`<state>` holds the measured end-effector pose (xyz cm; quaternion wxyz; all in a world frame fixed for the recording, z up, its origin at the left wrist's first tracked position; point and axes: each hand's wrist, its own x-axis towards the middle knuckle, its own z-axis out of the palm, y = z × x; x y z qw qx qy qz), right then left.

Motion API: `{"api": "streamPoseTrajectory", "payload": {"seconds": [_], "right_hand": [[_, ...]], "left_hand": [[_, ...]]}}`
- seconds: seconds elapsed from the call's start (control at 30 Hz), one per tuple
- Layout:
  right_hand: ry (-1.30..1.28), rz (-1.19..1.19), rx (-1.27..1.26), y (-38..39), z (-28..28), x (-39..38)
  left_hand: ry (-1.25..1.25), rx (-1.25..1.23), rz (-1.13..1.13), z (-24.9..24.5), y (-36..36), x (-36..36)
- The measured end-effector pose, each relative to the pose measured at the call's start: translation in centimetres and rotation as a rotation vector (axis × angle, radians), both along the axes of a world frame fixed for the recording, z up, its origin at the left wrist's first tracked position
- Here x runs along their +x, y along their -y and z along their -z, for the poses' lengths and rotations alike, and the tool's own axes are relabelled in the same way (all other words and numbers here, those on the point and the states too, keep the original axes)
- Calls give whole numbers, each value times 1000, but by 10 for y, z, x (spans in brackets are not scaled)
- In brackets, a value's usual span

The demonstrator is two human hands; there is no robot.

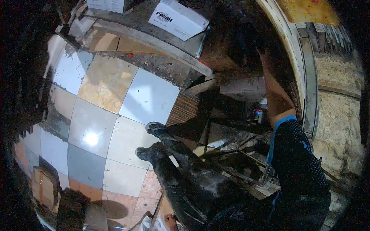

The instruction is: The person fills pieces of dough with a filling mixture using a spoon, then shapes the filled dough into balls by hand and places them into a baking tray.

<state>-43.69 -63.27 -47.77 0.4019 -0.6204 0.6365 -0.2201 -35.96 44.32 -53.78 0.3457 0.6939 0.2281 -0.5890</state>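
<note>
My right arm, in a dark short sleeve with blue trim, reaches up into the shadowed space beside a curved pale edge. My right hand [261,50] is mostly lost in the dark, near a brown box [217,56]; its fingers and anything in them are hidden. At the bottom edge, my left hand [170,222] is partly in view with curled fingers, beside a wooden board [165,208] and a white object [145,223]. What it grips is too small to make out. My legs stretch toward the patchwork tile floor [92,115].
A white PRIME box [178,19] rests beyond a low ledge [150,41], with another white box [106,4] to its left. A red-and-blue can [258,114] stands among dark frames [231,154] near my right elbow. A wooden block [44,187] lies at lower left.
</note>
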Motion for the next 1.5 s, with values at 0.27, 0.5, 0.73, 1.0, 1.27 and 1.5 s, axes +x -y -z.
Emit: {"api": "streamPoseTrajectory", "payload": {"seconds": [0.27, 0.5, 0.73, 1.0, 1.27, 1.5], "right_hand": [[-399, -161, -293, -20, -14, 16], [-684, -331, -615, -58, -32, 64], [-491, -692, -685, -100, 18, 207], [-415, -627, -415, -78, 91, 319], [353, -40, 339, -207, 125, 295], [-182, -625, 550, -544, 10, 299]], "left_hand": [[21, -2, -18, 0, -6, 5], [33, -19, -38, -1, -27, 0], [96, 10, 13, 13, -48, -29], [127, 176, 21, 1, -9, -47], [134, 71, -163, -37, 36, -51], [186, -78, -288, -72, 43, 4]]}}
